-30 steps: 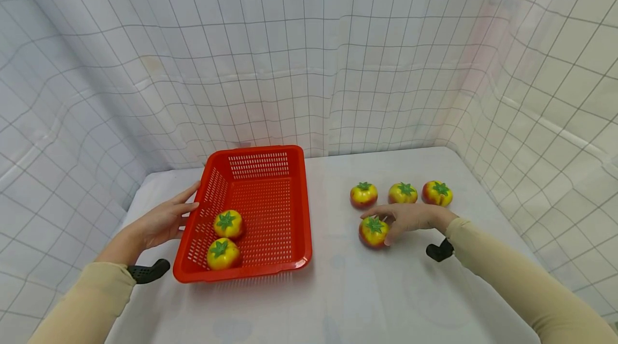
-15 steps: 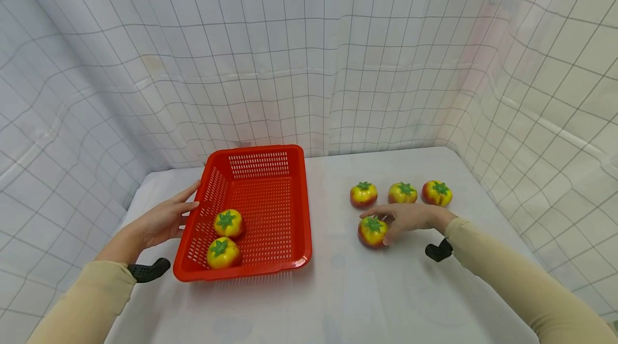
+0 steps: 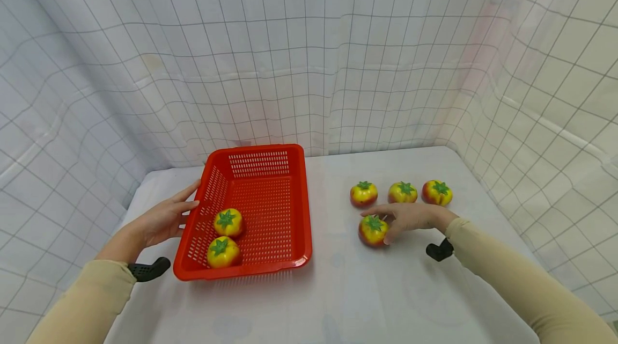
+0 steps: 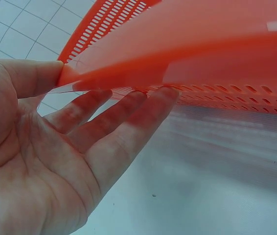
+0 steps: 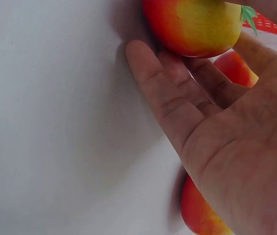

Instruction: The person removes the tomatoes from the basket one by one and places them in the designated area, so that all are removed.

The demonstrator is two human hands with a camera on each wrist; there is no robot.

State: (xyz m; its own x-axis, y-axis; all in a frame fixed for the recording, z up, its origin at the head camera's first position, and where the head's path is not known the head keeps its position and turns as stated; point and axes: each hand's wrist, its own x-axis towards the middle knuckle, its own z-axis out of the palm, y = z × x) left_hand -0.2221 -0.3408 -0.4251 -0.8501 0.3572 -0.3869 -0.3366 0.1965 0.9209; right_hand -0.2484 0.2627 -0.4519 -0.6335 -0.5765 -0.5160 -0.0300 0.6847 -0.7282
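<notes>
In the head view, a red plastic basket [image 3: 265,215] stands left of centre with two yellow-red tomatoes, the upper tomato [image 3: 229,223] and the lower tomato [image 3: 223,252], along its left side. My left hand [image 3: 161,220] holds the basket's left rim; in the left wrist view the thumb meets the rim's edge and the other fingertips [image 4: 168,93] touch the wall under it. On the table to the right, my right hand [image 3: 407,218] grips another tomato [image 3: 372,231], thumb and fingers round its sides. Its green star-shaped leaf faces up.
Behind the right hand stand three more tomatoes in a row: the left one [image 3: 363,195], the middle one [image 3: 403,192] and the right one [image 3: 437,192]. A white cloth covers the table [image 3: 338,295]. Checked white curtains [image 3: 309,65] enclose its back and sides.
</notes>
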